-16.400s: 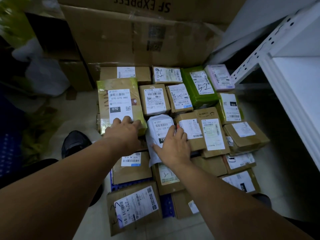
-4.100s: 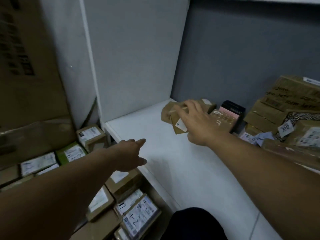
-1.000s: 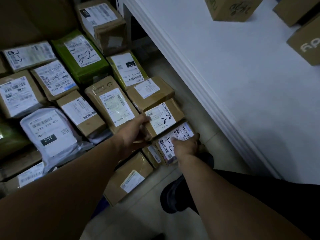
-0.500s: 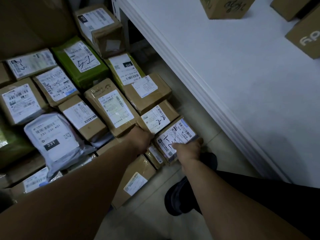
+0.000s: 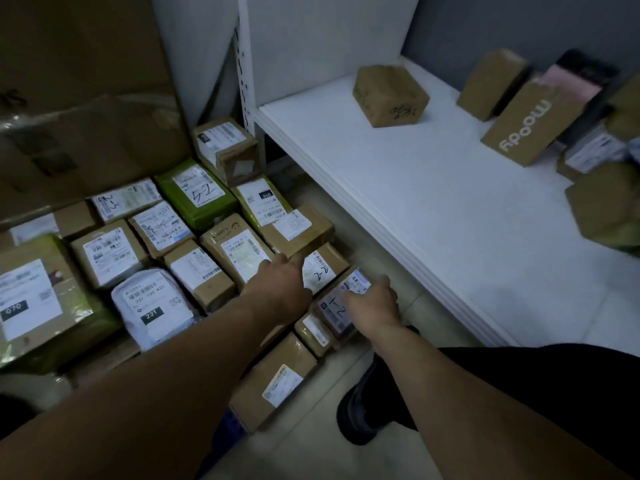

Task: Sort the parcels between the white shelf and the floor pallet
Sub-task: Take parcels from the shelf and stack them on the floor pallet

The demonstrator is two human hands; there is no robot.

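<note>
Dim grey wall [image 5: 519,22], pale tiled floor [image 5: 311,445]

"Where were the arms?"
"Both bare, stretched from the bottom of the frame toward its middle. The left hand [image 5: 281,287] reached palm down, fingers straight; the right hand [image 5: 374,305], just right of it, gripped a parcel [image 5: 333,309]."

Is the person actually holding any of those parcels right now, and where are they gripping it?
The right hand grips the small parcel marked 1-2 by its right edge. The left hand only rests on neighbouring parcels.
</note>
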